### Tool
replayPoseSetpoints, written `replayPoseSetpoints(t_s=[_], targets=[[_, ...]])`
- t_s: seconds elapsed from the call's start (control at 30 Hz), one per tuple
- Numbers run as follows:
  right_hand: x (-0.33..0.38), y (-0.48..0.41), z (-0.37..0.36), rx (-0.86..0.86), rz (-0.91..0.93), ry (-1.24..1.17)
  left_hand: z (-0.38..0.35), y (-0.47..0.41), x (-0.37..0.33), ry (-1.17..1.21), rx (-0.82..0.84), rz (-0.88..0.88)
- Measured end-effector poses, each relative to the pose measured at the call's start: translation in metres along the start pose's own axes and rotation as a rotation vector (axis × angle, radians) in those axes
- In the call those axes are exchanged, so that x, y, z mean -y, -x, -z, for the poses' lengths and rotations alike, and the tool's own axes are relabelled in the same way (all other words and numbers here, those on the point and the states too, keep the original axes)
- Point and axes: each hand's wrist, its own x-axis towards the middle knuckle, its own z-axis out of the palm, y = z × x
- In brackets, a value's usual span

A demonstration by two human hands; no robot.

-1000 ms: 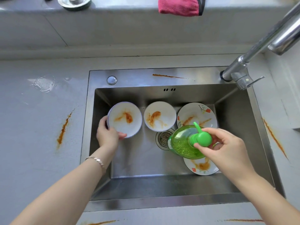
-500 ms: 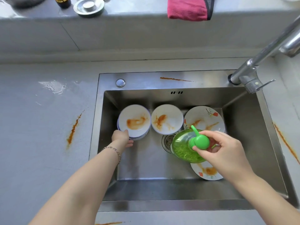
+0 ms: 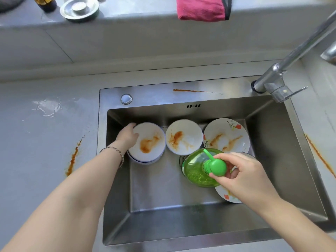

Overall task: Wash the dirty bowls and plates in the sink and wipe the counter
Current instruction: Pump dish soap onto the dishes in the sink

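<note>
Bowl (image 3: 151,142) in left fingers (image 3: 131,126), bottle (image 3: 195,170) in right fingers (image 3: 231,158)

One wide-angle head camera looks steeply down from above the near edge of the sink (image 3: 145,91), facing the back ledge (image 3: 127,11). It sits close: the sink fills the middle, with counter (image 3: 36,142) on both sides.

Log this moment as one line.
left hand: grips rim of leftmost stained bowl | right hand: holds green pump soap bottle above sink
</note>
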Motion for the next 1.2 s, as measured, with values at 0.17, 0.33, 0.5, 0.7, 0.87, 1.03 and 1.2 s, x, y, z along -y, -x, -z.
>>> replayPoseSetpoints(t_s=[0.17, 0.33, 0.5, 0.7, 0.87, 1.03, 1.2], targets=[[-0.001, -0.004, -0.006, 0.010, -0.043, -0.007, -0.003, -0.018, 0.006, -0.167, -0.045, -0.009], [0.003, -0.011, -0.009, -0.007, -0.060, -0.005, -0.004, -0.012, 0.002, -0.363, -0.131, -0.122], [0.003, -0.011, -0.006, -0.004, -0.038, 0.003, 0.008, 0.014, 0.002, -0.437, -0.211, -0.273], [0.005, 0.001, 0.009, -0.064, -0.047, -0.044, 0.025, 0.083, 0.007, -0.112, -0.171, -0.255], [0.008, 0.013, 0.021, -0.115, -0.059, -0.102, -0.031, 0.123, 0.034, 0.040, 0.053, -0.085], [0.006, 0.021, 0.029, -0.134, -0.062, -0.088, -0.088, 0.120, 0.048, -0.049, 0.188, 0.101], [0.003, 0.022, 0.036, -0.167, -0.070, -0.080, -0.106, 0.111, 0.060, 0.030, 0.182, 0.272]])
